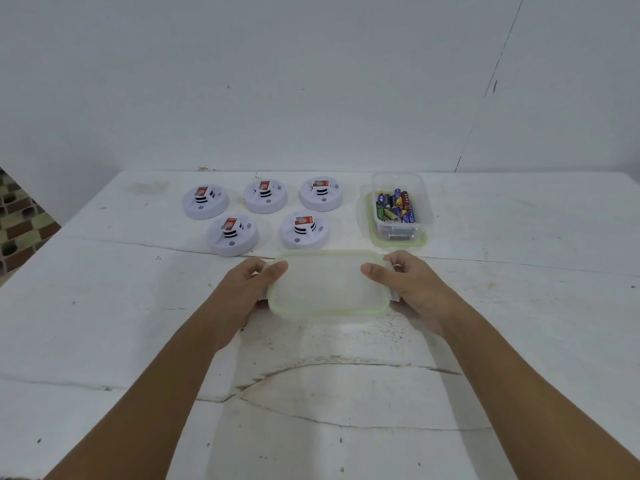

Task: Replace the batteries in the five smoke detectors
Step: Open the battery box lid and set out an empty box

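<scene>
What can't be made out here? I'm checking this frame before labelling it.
- Head view: the left hand fingers and right hand fingers, behind the container.
- Container contents: blurred by its cloudy lid.
- Lower batteries in the box: buried by others.
- Detector labels: too small.

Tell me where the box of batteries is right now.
In the head view, the box of batteries sits open on the table, far right, beside the five smoke detectors and beyond the right hand.
</scene>
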